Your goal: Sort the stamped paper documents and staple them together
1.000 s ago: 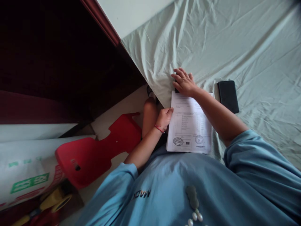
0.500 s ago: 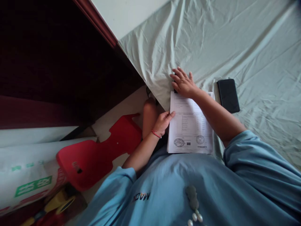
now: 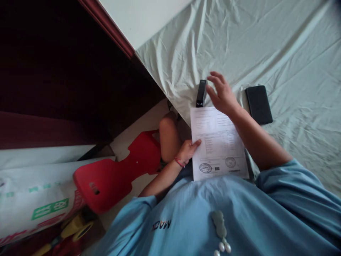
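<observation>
A stack of printed papers (image 3: 213, 138) with round and oval stamps near its lower edge lies against my shirt, partly over the sheet. My left hand (image 3: 188, 151) grips its left edge, thumb on top and fingers hidden underneath. Just beyond the top of the papers, a slim black stapler (image 3: 201, 93) rests on the cloth. My right hand (image 3: 222, 94) hovers to the right of the stapler, fingers apart and holding nothing. Its forearm passes over the right part of the papers.
A black phone-like case (image 3: 259, 104) lies on the wrinkled pale sheet (image 3: 290, 53) to the right. Left of my leg stands a red plastic chair (image 3: 112, 177). Beside it is a white printed sack (image 3: 32, 192). Dark wooden furniture (image 3: 66, 71) fills the upper left.
My right hand has lifted off the stapler and shifted right, uncovering it. The papers have come slightly towards me, and my left hand has slid down with its grip on their edge.
</observation>
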The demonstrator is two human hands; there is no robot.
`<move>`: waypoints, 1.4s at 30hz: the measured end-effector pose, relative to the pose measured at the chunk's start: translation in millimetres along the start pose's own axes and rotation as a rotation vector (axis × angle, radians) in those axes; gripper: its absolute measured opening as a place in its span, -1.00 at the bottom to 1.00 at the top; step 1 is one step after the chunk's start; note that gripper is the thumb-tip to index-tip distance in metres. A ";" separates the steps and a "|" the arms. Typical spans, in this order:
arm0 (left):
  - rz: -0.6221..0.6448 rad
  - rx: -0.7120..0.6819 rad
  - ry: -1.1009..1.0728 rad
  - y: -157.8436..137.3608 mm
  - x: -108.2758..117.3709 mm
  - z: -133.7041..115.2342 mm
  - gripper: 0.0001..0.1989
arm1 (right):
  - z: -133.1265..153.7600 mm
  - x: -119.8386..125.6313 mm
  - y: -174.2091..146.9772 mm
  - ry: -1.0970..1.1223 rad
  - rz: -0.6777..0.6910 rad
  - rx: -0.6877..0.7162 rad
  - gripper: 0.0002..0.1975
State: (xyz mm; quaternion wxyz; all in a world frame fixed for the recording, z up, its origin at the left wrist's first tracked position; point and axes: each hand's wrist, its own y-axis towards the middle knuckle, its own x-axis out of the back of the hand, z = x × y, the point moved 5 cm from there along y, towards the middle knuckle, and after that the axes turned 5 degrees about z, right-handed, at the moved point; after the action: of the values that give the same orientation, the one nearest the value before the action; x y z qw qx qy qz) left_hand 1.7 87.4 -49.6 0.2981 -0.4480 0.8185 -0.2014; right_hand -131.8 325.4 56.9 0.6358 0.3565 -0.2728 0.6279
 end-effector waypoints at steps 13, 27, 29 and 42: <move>-0.195 -0.032 -0.405 -26.8 10.8 9.2 -0.23 | -52.8 16.3 -170.1 0.403 -0.140 -0.567 -0.39; -0.247 -0.158 -0.309 -19.2 19.8 6.9 -0.40 | -44.4 -22.6 -163.5 0.785 0.082 -0.573 -0.64; -0.247 -0.151 -0.324 -18.3 26.6 8.5 -0.48 | -44.7 -20.8 -166.2 0.776 0.067 -0.565 -0.67; -0.390 -0.129 -0.261 -17.3 29.3 0.2 -0.30 | -44.7 -10.1 -166.7 0.624 0.066 -0.577 -0.60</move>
State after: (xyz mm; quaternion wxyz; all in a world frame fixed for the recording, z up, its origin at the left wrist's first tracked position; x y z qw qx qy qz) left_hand 0.1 53.4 -48.4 0.3273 -0.6378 0.6824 -0.1428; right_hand 28.6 362.0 3.8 0.7411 -0.0524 -0.2431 0.6237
